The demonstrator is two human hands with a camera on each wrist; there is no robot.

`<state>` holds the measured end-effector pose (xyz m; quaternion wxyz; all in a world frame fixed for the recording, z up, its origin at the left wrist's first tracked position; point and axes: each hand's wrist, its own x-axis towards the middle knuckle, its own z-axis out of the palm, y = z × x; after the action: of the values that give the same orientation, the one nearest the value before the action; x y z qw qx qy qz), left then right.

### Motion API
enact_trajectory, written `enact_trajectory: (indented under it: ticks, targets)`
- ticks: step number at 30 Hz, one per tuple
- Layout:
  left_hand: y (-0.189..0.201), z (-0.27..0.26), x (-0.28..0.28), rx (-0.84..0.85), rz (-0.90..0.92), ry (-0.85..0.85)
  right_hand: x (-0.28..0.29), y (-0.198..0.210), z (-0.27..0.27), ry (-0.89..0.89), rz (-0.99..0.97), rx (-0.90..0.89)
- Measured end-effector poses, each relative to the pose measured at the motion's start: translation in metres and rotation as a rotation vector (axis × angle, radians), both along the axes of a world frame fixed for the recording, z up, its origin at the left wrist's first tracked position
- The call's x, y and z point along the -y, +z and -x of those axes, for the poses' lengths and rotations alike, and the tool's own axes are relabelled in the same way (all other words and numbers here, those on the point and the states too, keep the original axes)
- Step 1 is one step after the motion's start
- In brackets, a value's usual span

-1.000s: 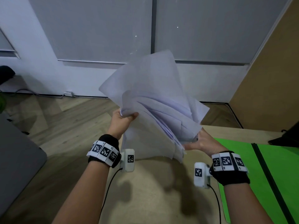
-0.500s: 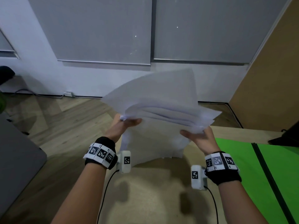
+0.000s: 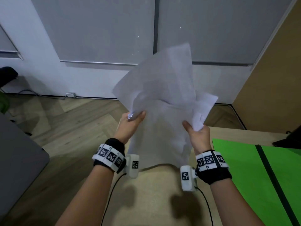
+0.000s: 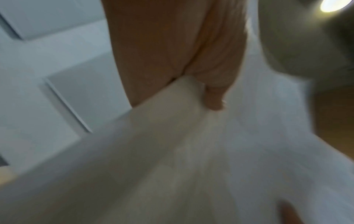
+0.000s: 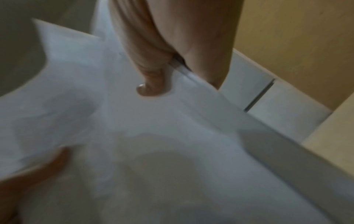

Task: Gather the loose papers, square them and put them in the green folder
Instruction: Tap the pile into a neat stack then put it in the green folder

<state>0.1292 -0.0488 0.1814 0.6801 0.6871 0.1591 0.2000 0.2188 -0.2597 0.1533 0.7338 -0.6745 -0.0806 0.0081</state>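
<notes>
A loose sheaf of white papers (image 3: 162, 98) is held up in the air over the near table edge, its sheets fanned and uneven. My left hand (image 3: 132, 119) pinches the sheaf's left edge between thumb and fingers. My right hand (image 3: 193, 129) grips the right edge, thumb on top. The wrist views show the papers (image 4: 201, 151) (image 5: 153, 128) close up and blurred, with my left hand (image 4: 210, 91) and right hand (image 5: 153, 84) clamped on them. The green folder (image 3: 254, 176) lies open on the table at the right, a black spine strip down its middle.
The light wooden table (image 3: 154, 201) lies under my forearms, its left edge dropping to a wood floor (image 3: 65, 128). A dark object (image 3: 290, 139) sits on the table behind the folder. A grey surface (image 3: 16, 160) is at the far left.
The sheaf went from raised and tilted, to nearly flat, to raised again with its top leaning right. Both hands kept hold and shifted slightly.
</notes>
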Motion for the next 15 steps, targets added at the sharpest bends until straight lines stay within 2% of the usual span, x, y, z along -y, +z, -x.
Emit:
enact_trajectory:
  ticks: [5, 11, 15]
  targets:
    - [0.009, -0.003, 0.018, 0.076, 0.042, 0.119, -0.004, 0.011, 0.008, -0.034, -0.119, 0.088]
    - [0.001, 0.008, 0.012, -0.066, 0.177, 0.27, 0.011, -0.004, 0.018, 0.026, -0.01, -0.029]
    - [0.021, 0.001, 0.01, 0.01, 0.253, 0.355, 0.012, -0.004, 0.013, 0.044, -0.015, -0.107]
